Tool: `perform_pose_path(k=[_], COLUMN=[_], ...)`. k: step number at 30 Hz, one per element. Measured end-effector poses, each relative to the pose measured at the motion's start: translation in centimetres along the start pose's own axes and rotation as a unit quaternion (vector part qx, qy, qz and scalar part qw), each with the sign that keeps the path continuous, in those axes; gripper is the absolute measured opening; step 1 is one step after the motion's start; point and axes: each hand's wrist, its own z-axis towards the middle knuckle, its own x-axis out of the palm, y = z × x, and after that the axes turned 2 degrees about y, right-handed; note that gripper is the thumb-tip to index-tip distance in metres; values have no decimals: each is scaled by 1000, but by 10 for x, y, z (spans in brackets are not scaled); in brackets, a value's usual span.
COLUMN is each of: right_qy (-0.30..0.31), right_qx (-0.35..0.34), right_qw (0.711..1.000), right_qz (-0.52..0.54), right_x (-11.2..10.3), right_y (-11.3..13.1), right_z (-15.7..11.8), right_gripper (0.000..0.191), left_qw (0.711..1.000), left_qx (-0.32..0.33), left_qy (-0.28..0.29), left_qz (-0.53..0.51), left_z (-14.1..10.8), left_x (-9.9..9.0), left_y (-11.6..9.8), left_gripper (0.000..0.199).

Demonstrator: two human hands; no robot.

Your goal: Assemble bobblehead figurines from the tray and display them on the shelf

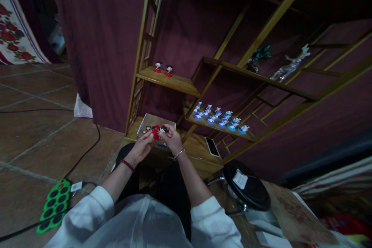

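Between my two hands, in front of the low shelf, is a small figurine (163,129) with dark hair and a round red base (155,135). My left hand (143,145) pinches the red base. My right hand (172,139) grips the figurine's body near the head. Just beyond my hands sits an open box (169,122) with more small figurine pieces (148,128) in it, partly hidden by my fingers. Up on the left shelf two finished-looking figurines (157,66) with red bases stand side by side.
Several blue-and-white figurines (223,123) stand in rows on the middle shelf (250,136). A phone (212,146) lies on the low shelf. To the right is a black round stool (247,186); at left, a green power strip (54,205) with cables lies on the tiled floor.
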Motion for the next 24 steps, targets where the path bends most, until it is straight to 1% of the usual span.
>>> perform_pose_path(k=[7, 10, 13, 24], right_qy=[-10, -2, 7, 10], right_qx=[-2, -5, -1, 12], right_qw=[1000, 1000, 1000, 1000], right_qz=[-10, -16, -15, -5], right_x=[8, 9, 8, 13], right_y=[16, 19, 20, 16], right_z=[-7, -9, -9, -7], right_gripper=[39, 36, 35, 32], left_qw=[1000, 1000, 1000, 1000], left_qx=[2, 3, 3, 7], left_qy=[-14, -15, -15, -27], left_qz=[-2, 2, 5, 1], left_z=[-7, -8, -9, -12], left_x=[8, 10, 10, 4], left_y=[-8, -10, -10, -13], left_gripper=[27, 27, 28, 32])
